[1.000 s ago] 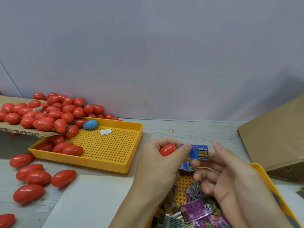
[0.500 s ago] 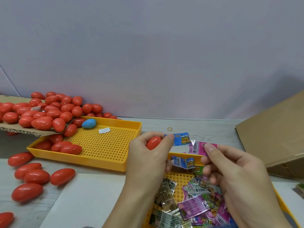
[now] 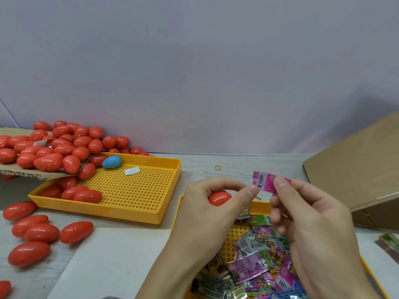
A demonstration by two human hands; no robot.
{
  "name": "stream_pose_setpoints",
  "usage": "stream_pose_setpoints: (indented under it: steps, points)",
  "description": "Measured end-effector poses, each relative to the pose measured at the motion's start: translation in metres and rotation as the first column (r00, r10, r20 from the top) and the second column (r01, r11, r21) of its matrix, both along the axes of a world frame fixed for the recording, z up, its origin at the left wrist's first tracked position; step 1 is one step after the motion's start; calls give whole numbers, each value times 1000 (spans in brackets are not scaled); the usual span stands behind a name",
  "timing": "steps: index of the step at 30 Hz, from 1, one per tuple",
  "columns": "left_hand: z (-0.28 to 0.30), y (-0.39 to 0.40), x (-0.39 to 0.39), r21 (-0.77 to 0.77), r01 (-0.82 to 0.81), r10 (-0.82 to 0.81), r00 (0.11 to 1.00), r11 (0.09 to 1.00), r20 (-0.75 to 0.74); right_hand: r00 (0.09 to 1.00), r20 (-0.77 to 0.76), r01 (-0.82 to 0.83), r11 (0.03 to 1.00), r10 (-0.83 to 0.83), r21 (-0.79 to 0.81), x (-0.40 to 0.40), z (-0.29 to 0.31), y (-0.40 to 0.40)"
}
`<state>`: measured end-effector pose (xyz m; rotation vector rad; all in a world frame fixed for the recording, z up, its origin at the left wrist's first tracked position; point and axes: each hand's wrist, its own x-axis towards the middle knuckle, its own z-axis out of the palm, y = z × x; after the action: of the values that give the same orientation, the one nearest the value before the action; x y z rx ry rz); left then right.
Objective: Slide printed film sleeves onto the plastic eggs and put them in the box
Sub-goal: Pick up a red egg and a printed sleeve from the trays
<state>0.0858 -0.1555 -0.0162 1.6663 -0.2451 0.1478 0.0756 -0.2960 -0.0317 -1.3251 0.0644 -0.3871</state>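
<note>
Two hands up: right hand (image 3: 311,216) grip now pinching pink sleeve (image 3: 266,182), blue sleeve gone; left hand (image 3: 212,205) still clasps red egg (image 3: 219,198).

1. In front of me stands a plain wall (image 3: 194,72), pale grey with a faint lilac cast, bare and matte.
2. It fills the upper half of my view and meets the table along a straight line.
3. At the far left a thin slanted seam (image 3: 8,114) crosses the wall.
4. The table (image 3: 237,167) I work at has a light grey surface with a wood-grain pattern.
5. The light is soft and even; a dim shadow (image 3: 345,121) darkens the wall toward the lower right.
6. A smooth pale sheet (image 3: 112,255) lies flat on the table close to me.
</note>
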Motion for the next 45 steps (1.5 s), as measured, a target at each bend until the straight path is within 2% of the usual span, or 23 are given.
stream_pose_setpoints:
  steps: [3, 11, 19, 30, 39, 42, 45]
  points:
    - [0, 0, 2, -85, 16, -21, 998, 996, -51, 997, -10, -76, 995, 75, -59, -2, 2, 4]
    - [0, 2, 2, -113, 77, -85, 994, 991, -63, 993, -52, -112, 989, 107, -99, -3, 2, 4]
    - [-1, 1, 5, -215, -1, -13, 998, 977, -61, 968, -79, -234, 970, 239, 68, -3, 5, 5]
    - [-4, 2, 5, -127, 14, -15, 1000, 992, -5, 989, -7, -146, 982, 146, -117, -4, 4, 7]
    - [-5, 2, 6, -210, 21, -28, 999, 977, -32, 972, -69, -235, 954, 225, -187, -7, 5, 8]
    - [-5, 2, 6, -216, 45, -53, 998, 975, -30, 967, -66, -254, 954, 246, -160, -6, 3, 8]
    - [-4, 2, 5, -213, 88, -97, 995, 973, -31, 954, -42, -298, 953, 296, -52, -4, 3, 5]
